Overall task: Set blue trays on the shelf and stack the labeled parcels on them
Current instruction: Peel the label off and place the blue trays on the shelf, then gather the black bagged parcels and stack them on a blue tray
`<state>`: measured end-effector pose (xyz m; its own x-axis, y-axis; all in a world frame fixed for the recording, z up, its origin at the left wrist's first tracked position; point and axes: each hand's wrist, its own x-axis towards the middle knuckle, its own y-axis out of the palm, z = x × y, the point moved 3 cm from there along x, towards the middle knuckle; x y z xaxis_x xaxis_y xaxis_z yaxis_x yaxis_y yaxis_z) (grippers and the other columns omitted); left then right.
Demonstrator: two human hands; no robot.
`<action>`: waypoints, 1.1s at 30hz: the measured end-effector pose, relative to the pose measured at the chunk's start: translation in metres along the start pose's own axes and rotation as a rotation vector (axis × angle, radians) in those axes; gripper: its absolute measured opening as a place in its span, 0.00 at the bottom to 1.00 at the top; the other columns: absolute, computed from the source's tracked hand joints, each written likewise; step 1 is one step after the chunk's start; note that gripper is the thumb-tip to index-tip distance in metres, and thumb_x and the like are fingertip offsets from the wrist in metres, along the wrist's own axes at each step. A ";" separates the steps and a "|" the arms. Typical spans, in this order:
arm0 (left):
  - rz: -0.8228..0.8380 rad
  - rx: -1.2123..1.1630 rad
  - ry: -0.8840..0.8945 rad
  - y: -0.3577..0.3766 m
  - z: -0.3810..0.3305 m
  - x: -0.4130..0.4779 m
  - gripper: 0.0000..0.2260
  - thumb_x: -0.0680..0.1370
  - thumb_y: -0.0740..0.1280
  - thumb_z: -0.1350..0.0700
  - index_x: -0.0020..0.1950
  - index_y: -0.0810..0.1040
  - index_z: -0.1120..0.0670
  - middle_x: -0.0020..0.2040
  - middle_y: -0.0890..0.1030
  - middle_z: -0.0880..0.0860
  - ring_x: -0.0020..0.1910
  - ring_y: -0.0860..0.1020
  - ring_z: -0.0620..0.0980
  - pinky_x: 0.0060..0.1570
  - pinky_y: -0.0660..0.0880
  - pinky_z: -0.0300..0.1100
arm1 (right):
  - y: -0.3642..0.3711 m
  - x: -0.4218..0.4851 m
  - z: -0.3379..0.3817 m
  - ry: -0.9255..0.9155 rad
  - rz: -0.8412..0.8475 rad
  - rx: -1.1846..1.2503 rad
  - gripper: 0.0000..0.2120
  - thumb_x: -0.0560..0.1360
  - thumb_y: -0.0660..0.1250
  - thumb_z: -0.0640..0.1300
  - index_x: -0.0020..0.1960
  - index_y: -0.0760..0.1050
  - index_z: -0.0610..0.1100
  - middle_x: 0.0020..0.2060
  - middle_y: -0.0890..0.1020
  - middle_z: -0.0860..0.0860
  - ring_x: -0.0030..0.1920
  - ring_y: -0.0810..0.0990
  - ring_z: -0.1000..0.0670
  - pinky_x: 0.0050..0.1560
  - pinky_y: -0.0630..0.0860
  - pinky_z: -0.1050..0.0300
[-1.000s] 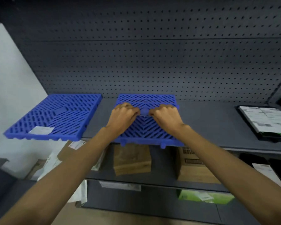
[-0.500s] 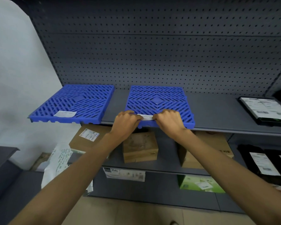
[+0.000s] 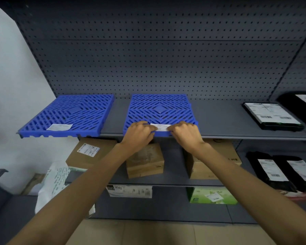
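Two blue slatted trays lie flat on the grey top shelf [image 3: 219, 119]. The left tray [image 3: 71, 114] overhangs the shelf's left end and carries a white label near its front. The middle tray [image 3: 159, 110] sits against the pegboard. My left hand [image 3: 140, 133] and my right hand [image 3: 185, 132] both grip its front edge, either side of a white label [image 3: 160, 127]. A black parcel [image 3: 272, 115] with white labels lies on the same shelf at the right.
Brown cartons [image 3: 145, 161] stand on the shelf below, with black labeled parcels [image 3: 279, 170] to the right. A green box [image 3: 212, 195] sits lower still. A white bag [image 3: 55, 183] hangs at the left by the wall.
Both hands slid the middle tray back onto the shelf, moving from its centre to its front edge. The tray now lies flat against the pegboard.
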<state>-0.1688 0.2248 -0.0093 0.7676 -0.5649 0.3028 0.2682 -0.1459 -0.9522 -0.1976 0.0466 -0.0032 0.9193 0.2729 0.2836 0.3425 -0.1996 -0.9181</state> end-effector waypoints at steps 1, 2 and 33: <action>-0.006 0.008 0.007 -0.001 -0.001 0.002 0.16 0.81 0.60 0.52 0.66 0.79 0.51 0.61 0.82 0.50 0.64 0.76 0.51 0.59 0.73 0.47 | 0.000 0.000 -0.001 -0.010 0.002 0.012 0.10 0.77 0.65 0.42 0.56 0.77 0.51 0.44 0.82 0.50 0.47 0.80 0.46 0.35 0.71 0.55; -0.013 0.018 0.008 -0.002 -0.002 0.004 0.15 0.81 0.60 0.52 0.65 0.80 0.50 0.60 0.82 0.50 0.62 0.77 0.50 0.57 0.73 0.47 | -0.001 0.000 -0.003 -0.017 0.004 0.037 0.10 0.77 0.64 0.42 0.57 0.77 0.50 0.45 0.82 0.50 0.48 0.80 0.45 0.36 0.73 0.54; -0.106 -0.052 0.226 0.007 -0.499 0.235 0.12 0.80 0.62 0.52 0.60 0.80 0.50 0.54 0.83 0.52 0.52 0.79 0.55 0.40 0.73 0.46 | 0.000 -0.343 -0.489 0.450 0.192 -0.105 0.08 0.77 0.61 0.40 0.51 0.78 0.42 0.47 0.82 0.45 0.49 0.80 0.41 0.45 0.70 0.52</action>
<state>-0.2771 -0.3140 0.0350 0.5855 -0.7104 0.3905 0.3055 -0.2529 -0.9180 -0.4177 -0.5073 0.0348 0.9522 -0.2066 0.2250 0.1554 -0.3068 -0.9390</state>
